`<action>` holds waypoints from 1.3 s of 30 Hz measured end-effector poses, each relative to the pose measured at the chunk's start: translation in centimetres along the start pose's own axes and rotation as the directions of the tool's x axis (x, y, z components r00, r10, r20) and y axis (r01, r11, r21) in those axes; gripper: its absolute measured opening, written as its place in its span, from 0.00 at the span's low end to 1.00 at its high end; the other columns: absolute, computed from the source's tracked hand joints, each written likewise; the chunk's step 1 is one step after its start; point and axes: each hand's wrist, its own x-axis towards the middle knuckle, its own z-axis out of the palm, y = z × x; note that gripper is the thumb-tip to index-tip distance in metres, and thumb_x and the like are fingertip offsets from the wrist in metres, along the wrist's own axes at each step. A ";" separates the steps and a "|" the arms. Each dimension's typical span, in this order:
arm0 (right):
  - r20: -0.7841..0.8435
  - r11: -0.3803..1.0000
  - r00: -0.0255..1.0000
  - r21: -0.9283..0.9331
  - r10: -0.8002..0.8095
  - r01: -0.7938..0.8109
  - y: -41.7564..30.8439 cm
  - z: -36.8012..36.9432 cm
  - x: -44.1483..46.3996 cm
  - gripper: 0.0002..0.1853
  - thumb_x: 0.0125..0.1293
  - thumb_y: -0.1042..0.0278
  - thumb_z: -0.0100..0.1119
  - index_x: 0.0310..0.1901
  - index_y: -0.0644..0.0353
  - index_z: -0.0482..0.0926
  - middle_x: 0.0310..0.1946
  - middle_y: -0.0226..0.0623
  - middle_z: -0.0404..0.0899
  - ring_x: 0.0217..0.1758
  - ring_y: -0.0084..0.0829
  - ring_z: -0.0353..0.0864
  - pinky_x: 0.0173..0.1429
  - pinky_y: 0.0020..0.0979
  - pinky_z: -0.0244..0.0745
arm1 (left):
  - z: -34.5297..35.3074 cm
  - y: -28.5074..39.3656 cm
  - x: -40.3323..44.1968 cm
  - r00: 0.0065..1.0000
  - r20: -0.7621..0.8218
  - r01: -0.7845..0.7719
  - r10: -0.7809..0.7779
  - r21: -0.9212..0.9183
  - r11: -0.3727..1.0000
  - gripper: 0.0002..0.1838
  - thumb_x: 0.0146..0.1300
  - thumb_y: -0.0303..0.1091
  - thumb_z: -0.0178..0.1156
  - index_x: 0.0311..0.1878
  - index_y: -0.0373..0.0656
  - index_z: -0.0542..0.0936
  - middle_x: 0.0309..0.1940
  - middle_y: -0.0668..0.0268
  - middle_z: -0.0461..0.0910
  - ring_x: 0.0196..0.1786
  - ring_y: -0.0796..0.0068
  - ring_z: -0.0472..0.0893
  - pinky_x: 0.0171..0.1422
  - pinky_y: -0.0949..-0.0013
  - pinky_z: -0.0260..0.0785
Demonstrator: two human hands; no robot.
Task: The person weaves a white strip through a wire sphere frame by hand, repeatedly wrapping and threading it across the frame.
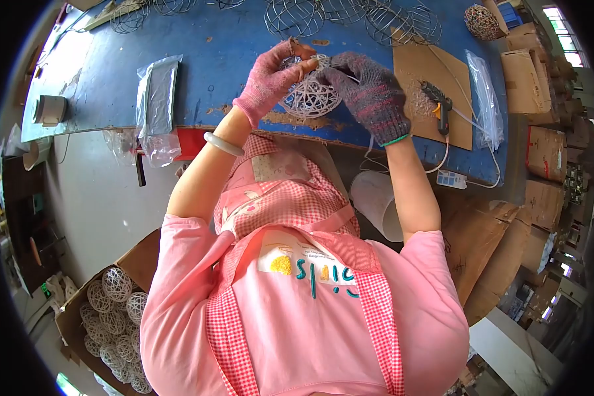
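At table (208, 59): two hands (276, 74) (371, 92) on one woven ball (310, 100); one glue gun (436, 97).

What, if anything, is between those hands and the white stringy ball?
Nothing visible is in the way. The gloved left hand holds the white stringy ball, and the gloved right hand is right at its side.

Two hands, a left hand in pink knit (270, 80) and a right hand in dark grey knit (369, 96), have one round white openwork ball (310, 102) between their fingers (300, 70). Right of the fingers lie one black glue gun (441, 104) and one flat brown cardboard sheet (409, 61).
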 end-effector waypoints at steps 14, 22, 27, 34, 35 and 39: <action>-0.221 0.964 0.974 0.265 0.047 0.013 2.1 2.4 -0.2 0.11 0.59 0.65 0.68 0.40 0.60 0.81 0.37 0.41 0.82 0.39 0.40 0.83 0.43 0.35 0.78 | -0.3 0.8 -1.1 0.989 0.146 0.030 -0.016 -0.097 0.995 0.32 0.56 0.37 0.73 0.62 0.45 0.70 0.58 0.66 0.74 0.56 0.75 0.76 0.61 0.71 0.70; -0.208 0.976 0.978 0.215 0.015 0.030 1.5 2.0 -0.7 0.08 0.63 0.66 0.66 0.39 0.61 0.82 0.32 0.36 0.82 0.36 0.26 0.81 0.42 0.28 0.75 | 0.7 1.3 -3.5 0.973 -0.228 0.047 0.029 0.318 0.947 0.35 0.53 0.40 0.75 0.63 0.47 0.71 0.56 0.60 0.74 0.58 0.64 0.76 0.65 0.64 0.71; -0.207 0.968 0.978 0.248 0.010 0.043 0.4 2.6 -0.8 0.08 0.64 0.66 0.65 0.38 0.61 0.83 0.31 0.33 0.82 0.32 0.22 0.79 0.39 0.27 0.74 | 0.4 2.9 -3.8 0.953 -0.287 0.014 0.100 0.371 0.928 0.19 0.58 0.32 0.69 0.53 0.41 0.80 0.49 0.63 0.78 0.49 0.70 0.81 0.52 0.67 0.78; -0.065 0.921 0.997 0.388 0.051 -0.021 0.4 2.9 1.6 0.09 0.66 0.65 0.63 0.42 0.60 0.84 0.28 0.29 0.83 0.29 0.17 0.79 0.34 0.21 0.72 | -0.8 2.8 -2.0 0.957 -0.169 -0.123 0.237 0.504 0.855 0.16 0.67 0.27 0.59 0.57 0.47 0.81 0.52 0.60 0.79 0.43 0.76 0.82 0.44 0.75 0.76; -0.067 0.921 0.996 0.388 0.051 -0.022 0.1 2.8 1.7 0.09 0.66 0.65 0.63 0.42 0.60 0.84 0.28 0.29 0.83 0.29 0.17 0.79 0.34 0.21 0.72 | -1.3 2.6 -2.0 0.967 -0.080 -0.167 0.243 0.522 0.837 0.16 0.68 0.28 0.57 0.58 0.47 0.80 0.54 0.60 0.79 0.45 0.73 0.82 0.46 0.74 0.76; 0.002 0.910 0.997 0.409 0.071 -0.065 -0.6 2.5 1.8 0.14 0.63 0.55 0.64 0.40 0.56 0.85 0.34 0.38 0.84 0.35 0.36 0.83 0.41 0.33 0.76 | -1.1 4.2 -2.7 0.991 0.053 -0.130 0.121 0.550 0.825 0.33 0.59 0.44 0.68 0.67 0.53 0.71 0.63 0.56 0.71 0.61 0.54 0.75 0.60 0.62 0.72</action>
